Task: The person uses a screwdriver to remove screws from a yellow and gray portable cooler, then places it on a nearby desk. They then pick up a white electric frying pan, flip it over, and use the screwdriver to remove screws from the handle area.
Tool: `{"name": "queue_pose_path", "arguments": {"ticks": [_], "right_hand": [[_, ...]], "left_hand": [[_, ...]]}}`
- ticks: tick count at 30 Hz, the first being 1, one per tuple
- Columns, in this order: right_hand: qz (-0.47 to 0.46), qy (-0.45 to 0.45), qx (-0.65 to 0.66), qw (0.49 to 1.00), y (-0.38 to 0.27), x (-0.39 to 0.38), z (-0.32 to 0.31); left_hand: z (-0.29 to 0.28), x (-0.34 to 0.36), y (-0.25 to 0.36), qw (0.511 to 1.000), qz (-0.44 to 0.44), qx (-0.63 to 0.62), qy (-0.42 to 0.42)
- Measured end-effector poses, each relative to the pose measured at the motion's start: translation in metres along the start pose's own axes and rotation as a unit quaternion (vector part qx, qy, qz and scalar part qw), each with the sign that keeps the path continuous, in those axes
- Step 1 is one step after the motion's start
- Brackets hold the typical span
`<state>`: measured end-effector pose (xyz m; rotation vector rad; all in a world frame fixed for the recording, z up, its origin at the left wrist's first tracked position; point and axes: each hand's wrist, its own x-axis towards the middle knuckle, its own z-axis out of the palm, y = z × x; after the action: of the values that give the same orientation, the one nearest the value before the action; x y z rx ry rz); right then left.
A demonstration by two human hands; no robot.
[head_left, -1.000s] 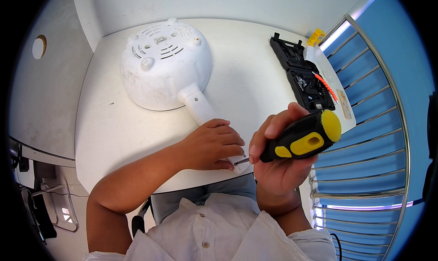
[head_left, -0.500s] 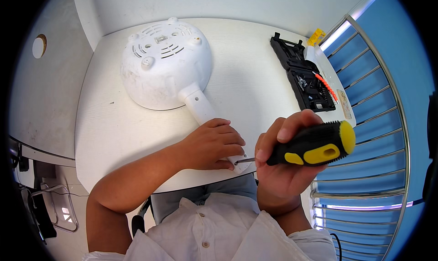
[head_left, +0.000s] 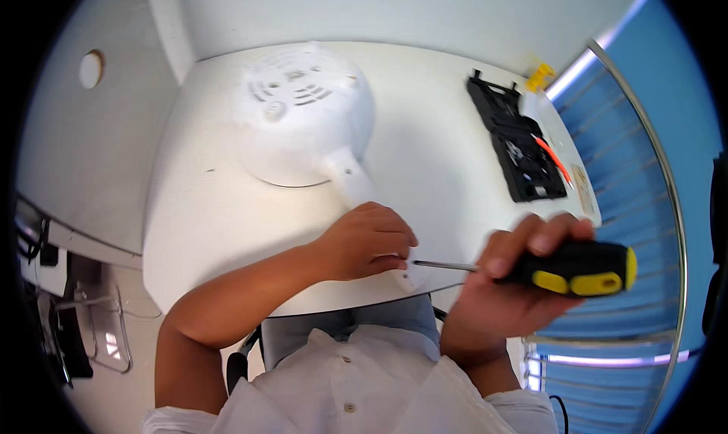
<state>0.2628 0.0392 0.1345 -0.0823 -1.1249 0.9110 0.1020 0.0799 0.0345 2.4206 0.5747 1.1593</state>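
A white round pot-like appliance (head_left: 303,142) lies upside down on the table, its vented, footed base facing up. Its long handle (head_left: 353,185) points toward me. My left hand (head_left: 367,243) is closed around that handle near its end, hiding part of it. In my right hand (head_left: 523,278) is a screwdriver (head_left: 580,270) with a thick black and yellow grip. Its thin metal shaft points left, the tip beside my left fingertips at the handle's end. Whether the tip touches the handle or a screw I cannot tell. Small dark holes show on the handle's end.
An opened black tool case (head_left: 523,157) with small parts stands at the table's right side, an orange flexible rod (head_left: 553,161) lying across it. Behind it is a yellow object (head_left: 540,78). Metal railing (head_left: 644,131) runs along the right, beyond the white table (head_left: 205,229).
My right hand and the screwdriver have moved right, leaving more of the shaft visible. The tip now lies closer to my left fingertips. The whole view has shifted slightly.
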Motion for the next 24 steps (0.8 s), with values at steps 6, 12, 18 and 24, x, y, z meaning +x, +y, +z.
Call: {"name": "queue_pose_path", "arguments": {"ticks": [6, 12, 18, 24], "right_hand": [[-0.077, 0.023, -0.013, 0.997, -0.02, 0.015, -0.035], [-0.032, 0.044, 0.033, 0.998, -0.014, 0.023, -0.062], [0.001, 0.086, 0.028, 0.996, -0.002, 0.02, -0.065], [0.013, 0.09, 0.029, 0.995, 0.001, 0.017, -0.073]], "left_hand": [[-0.061, -0.011, 0.021, 0.982, -0.065, 0.171, 0.051], [-0.145, -0.096, -0.001, 0.83, -0.41, 0.305, 0.225], [-0.169, -0.146, -0.037, 0.748, -0.506, 0.375, 0.21], [-0.16, -0.146, -0.041, 0.754, -0.517, 0.353, 0.199]]}}
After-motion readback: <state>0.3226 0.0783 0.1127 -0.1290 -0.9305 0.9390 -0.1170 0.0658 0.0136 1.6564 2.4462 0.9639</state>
